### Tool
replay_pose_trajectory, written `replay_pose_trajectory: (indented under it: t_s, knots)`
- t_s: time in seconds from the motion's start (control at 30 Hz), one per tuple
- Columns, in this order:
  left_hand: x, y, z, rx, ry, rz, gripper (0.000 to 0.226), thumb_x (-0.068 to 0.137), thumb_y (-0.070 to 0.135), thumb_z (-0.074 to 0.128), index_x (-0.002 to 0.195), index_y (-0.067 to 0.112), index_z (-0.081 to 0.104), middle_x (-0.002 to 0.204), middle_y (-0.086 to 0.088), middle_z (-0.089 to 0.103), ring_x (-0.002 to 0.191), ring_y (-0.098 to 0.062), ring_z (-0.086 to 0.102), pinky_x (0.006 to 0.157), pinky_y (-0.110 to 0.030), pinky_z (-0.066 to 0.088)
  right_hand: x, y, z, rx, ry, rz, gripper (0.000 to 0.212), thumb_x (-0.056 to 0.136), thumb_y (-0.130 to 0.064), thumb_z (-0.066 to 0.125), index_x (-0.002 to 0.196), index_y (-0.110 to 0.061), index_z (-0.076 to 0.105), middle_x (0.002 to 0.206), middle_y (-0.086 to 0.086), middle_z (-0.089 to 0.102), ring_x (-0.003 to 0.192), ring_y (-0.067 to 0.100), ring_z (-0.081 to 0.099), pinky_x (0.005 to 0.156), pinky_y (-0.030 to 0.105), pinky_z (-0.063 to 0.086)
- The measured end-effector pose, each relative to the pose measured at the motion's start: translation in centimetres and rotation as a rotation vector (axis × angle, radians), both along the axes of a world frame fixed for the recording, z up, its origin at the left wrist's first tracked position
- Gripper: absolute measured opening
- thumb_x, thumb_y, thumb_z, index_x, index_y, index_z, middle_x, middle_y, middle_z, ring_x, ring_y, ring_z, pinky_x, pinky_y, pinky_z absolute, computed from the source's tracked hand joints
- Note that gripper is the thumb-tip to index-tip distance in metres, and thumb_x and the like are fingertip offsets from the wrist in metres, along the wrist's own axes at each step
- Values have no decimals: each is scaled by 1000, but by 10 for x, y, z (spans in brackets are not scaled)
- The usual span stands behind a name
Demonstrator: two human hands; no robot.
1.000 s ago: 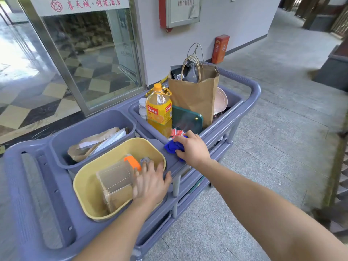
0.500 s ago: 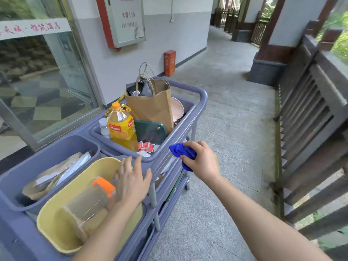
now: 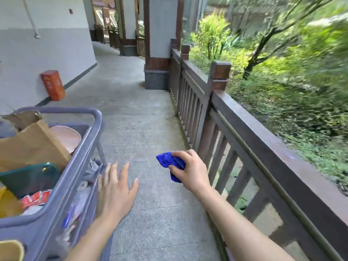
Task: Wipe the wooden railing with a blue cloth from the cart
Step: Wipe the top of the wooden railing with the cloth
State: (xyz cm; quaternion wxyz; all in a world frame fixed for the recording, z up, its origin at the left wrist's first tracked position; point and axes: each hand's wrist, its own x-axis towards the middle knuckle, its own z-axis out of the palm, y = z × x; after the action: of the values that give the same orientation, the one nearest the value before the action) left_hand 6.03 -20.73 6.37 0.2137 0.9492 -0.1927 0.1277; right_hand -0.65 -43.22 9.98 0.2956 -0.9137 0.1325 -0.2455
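My right hand [image 3: 190, 171] is shut on a bunched blue cloth [image 3: 167, 161], held in the air over the stone walkway, a short way left of the wooden railing [image 3: 263, 140]. The railing is dark brown, with a flat top rail, square posts and vertical slats, and it runs along the right side into the distance. My left hand [image 3: 114, 189] hovers flat with fingers spread, just right of the grey-purple cart [image 3: 79, 166], holding nothing.
The cart at the left holds a brown paper bag [image 3: 32, 146], a pink pan [image 3: 66, 136] and a dark green pouch [image 3: 30, 178]. A red box [image 3: 53, 85] stands against the white wall. A pillar [image 3: 160, 44] rises beside the railing. Greenery lies beyond it.
My view has swung right from the cart toward the railing. My right hand carried the blue cloth off the cart and to the right. My left hand lifted off the cart's bin.
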Motion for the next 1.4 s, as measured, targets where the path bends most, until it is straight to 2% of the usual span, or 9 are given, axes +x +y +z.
replay_pose_trajectory:
  t_s: [0.1,0.33,0.5,0.7,0.9,1.1,1.2,1.27,1.4]
  knots:
    - [-1,-55,8,-17,-8,-114,69,84,55,30,140,18,48,147,-20,44,140,-39,35,114,-58,30,-25,-46,7,-24,-31,-119,37,74,-44,68,110,-41,61,94,-12,52,84,11,58,66,23,40]
    - [-22,-193,23,-54,-46,-399,70,85,55,29,143,19,45,151,-17,41,145,-35,29,117,-57,25,-94,-150,33,-66,-121,-403,35,73,-41,69,108,-40,63,93,-9,56,84,13,61,69,31,49]
    - [-45,-275,26,-45,-63,-585,66,89,55,27,148,25,35,157,-9,32,150,-26,16,123,-50,13,-144,-203,46,-83,-163,-566,33,75,-42,69,107,-41,62,94,-14,56,84,7,59,67,25,41]
    - [-89,-361,34,-71,-119,-872,60,90,46,39,143,18,46,150,-14,43,145,-32,31,120,-52,23,-213,-237,51,-138,-147,-795,34,74,-43,71,107,-39,62,96,-11,57,84,14,60,69,33,51]
    - [-132,-442,25,-54,-222,-1243,56,90,41,45,138,12,51,144,-20,49,139,-38,40,114,-56,32,-279,-243,48,-142,-126,-1085,34,74,-37,74,106,-38,62,97,-11,56,83,15,61,69,36,52]
    - [-158,-502,7,41,-307,-1556,53,91,44,46,137,18,53,141,-17,53,137,-33,44,116,-50,33,-335,-217,32,-242,56,-1440,36,70,-29,80,102,-32,63,94,-5,55,83,24,59,61,32,46]
    - [-159,-516,-6,81,-328,-1619,49,92,46,46,132,19,58,138,-16,57,134,-31,49,114,-47,37,-355,-200,8,-230,232,-1566,38,66,-24,84,100,-26,66,94,2,57,81,32,58,65,38,50]
    - [-157,-521,-11,76,-315,-1619,49,90,46,47,128,19,62,135,-15,60,130,-30,53,111,-47,40,-361,-190,-11,-239,364,-1604,40,66,-29,84,102,-26,66,99,4,59,81,33,59,67,40,52]
    - [-157,-525,-14,41,-310,-1645,51,90,48,46,128,19,63,133,-14,62,128,-31,54,110,-48,42,-375,-192,-22,-220,338,-1615,40,70,-33,82,106,-28,63,113,-1,60,97,25,59,81,38,50]
